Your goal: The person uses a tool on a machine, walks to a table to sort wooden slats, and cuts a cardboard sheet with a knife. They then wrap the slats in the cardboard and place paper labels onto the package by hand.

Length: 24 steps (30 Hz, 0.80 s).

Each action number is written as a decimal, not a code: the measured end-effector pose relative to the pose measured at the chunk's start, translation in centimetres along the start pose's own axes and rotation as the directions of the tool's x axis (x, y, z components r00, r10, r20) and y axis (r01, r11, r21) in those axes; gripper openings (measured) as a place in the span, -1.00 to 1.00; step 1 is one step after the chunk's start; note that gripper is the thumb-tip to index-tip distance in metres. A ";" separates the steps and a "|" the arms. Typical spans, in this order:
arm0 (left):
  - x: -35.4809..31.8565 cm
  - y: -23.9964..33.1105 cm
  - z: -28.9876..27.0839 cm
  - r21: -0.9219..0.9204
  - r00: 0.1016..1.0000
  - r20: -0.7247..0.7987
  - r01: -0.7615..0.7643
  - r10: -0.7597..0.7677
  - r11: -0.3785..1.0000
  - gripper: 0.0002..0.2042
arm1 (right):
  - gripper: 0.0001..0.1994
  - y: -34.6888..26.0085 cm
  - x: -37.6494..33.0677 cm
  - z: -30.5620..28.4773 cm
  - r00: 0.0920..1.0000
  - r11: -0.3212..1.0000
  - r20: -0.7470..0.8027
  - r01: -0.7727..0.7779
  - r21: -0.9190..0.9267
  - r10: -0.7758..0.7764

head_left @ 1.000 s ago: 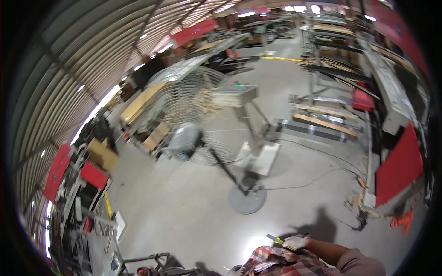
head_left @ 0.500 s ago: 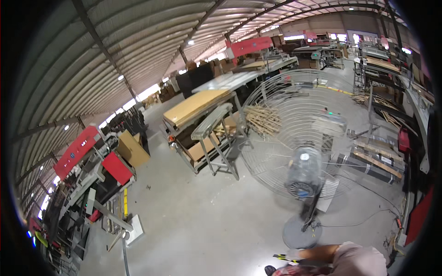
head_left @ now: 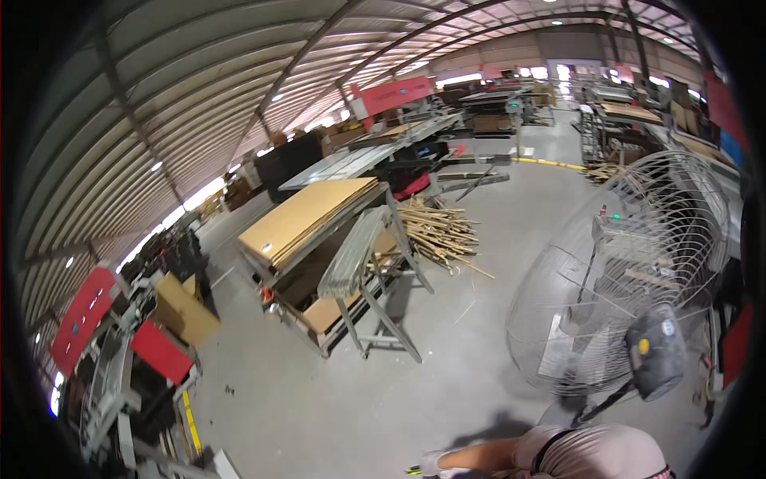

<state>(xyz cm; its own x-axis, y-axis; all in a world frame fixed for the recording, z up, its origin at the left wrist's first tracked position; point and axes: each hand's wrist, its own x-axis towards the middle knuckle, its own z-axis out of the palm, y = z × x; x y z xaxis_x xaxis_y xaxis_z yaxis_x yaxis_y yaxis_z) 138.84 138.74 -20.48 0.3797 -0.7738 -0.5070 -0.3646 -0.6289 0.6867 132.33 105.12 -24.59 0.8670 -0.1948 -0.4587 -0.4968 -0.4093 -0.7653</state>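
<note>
My right hand (head_left: pixel 431 463), in what looks like a pale glove, is at the lower edge, its arm reaching in from the lower right in a light sleeve. It is closed on a slim black-and-yellow tool (head_left: pixel 413 469), of which only the tip shows; its kind I cannot make out. My left hand is out of view. Closest to the right arm is a large pedestal fan with a wire cage (head_left: pixel 550 319) and dark motor housing (head_left: pixel 657 351); arm and fan stand apart, and the fan's base is largely hidden behind the sleeve.
Tan boards (head_left: pixel 307 215) lie on a metal rack ahead, with a grey trestle (head_left: pixel 355 251) in front of it. Thin wooden sticks (head_left: pixel 435 231) are heaped on the floor beside it. Red-panelled machinery (head_left: pixel 84 319) stands at left, and more workbenches line the right.
The view has shifted, so the fan now sits farther right and the rack nearer. My right hand has moved left and lower in the picture, still holding the slim tool.
</note>
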 end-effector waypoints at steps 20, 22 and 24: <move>61.0 50.9 -21.4 -0.008 0.780 0.365 -0.544 0.509 0.839 -0.62 | -0.67 45.0 14.0 -41.6 0.876 0.904 -0.278 -0.424 -0.054 0.394; 62.7 53.0 -16.1 0.079 0.738 0.480 -0.575 0.475 0.814 -0.64 | -0.68 38.6 9.7 -50.3 0.805 0.889 -0.421 -0.457 0.011 0.419; 66.3 58.1 -10.2 -0.120 0.673 0.541 -0.531 0.504 0.839 -0.67 | -0.62 41.0 3.8 -54.6 0.475 0.758 -0.611 -0.538 0.369 0.633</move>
<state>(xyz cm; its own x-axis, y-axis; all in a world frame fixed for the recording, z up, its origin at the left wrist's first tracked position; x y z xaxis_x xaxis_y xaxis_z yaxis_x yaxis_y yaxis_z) 151.54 51.69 -8.86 -0.3880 -0.8789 -0.2776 -0.4059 -0.1075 0.9076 117.34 38.93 -33.08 0.1205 -0.8964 -0.4266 -0.8571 0.1229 -0.5003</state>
